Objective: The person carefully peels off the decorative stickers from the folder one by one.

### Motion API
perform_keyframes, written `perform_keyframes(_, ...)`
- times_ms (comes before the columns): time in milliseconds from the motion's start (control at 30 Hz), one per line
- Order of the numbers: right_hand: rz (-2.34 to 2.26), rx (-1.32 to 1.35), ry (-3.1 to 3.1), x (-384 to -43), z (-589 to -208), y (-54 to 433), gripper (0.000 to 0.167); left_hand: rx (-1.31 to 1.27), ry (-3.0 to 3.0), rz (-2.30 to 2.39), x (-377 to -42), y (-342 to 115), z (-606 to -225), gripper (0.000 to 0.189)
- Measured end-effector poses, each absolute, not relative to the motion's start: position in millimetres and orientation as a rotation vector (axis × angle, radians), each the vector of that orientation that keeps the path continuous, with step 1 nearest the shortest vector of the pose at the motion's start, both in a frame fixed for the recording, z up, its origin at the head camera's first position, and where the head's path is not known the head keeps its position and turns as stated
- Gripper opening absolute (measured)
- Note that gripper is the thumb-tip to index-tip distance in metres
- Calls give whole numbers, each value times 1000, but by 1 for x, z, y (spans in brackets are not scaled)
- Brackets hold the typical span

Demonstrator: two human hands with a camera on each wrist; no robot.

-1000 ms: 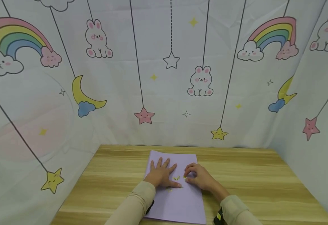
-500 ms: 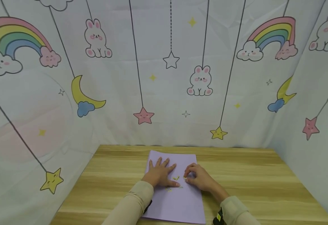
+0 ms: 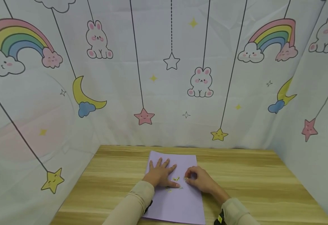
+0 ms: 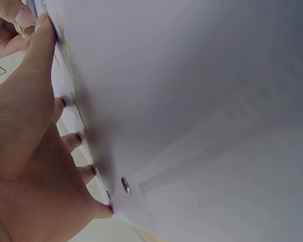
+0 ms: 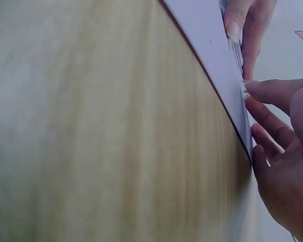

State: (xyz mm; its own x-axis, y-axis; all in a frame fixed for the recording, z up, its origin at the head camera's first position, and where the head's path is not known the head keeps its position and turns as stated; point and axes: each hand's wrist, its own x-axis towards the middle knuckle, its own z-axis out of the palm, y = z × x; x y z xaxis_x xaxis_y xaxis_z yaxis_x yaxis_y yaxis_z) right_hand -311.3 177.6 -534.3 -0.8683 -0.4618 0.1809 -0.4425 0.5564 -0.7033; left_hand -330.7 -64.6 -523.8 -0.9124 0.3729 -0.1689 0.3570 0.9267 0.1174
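Head view: on a wood-grain table lies a lilac sheet, its long side running away from the person. The left hand rests palm down on it with fingers spread, grasping nothing. The right hand, near the sheet's right edge, pinches a small yellow piece between thumb and fingertips. A yellow patch lies on the sheet between the two hands, with further tiny bits just below the left thumb; they are too small to identify. Behind the table hangs a white backdrop printed with rainbows, rabbits, moons and stars.

Left wrist view: the sheet fills most of the frame, with a metal eyelet near the left little finger. The left hand's fingertips press along its surface, and the right hand's pinching fingers are near the left thumb.

Right wrist view: the right thumb and forefinger come together over the sheet, other fingers bent beneath them; the left hand is beyond.
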Motion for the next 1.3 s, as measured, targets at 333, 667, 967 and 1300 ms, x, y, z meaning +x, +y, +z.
perform_keyframes(333,-1307,-754,2723,-316,-536,180,17,542,2907,125,-325,-65,-515,102)
perform_keyframes(667,-1336,-712,2709,-314,-539,181,6,563,2893,131,-331,-66,-527,106)
perform_keyframes(967,-1369,-670,2704,-313,-539,184,5,546,2881,118,-315,-63,-507,100)
perform_keyframes(1300,-1378,-588,2796,-318,-528,204,10,539,2872,146,-322,-64,-512,103)
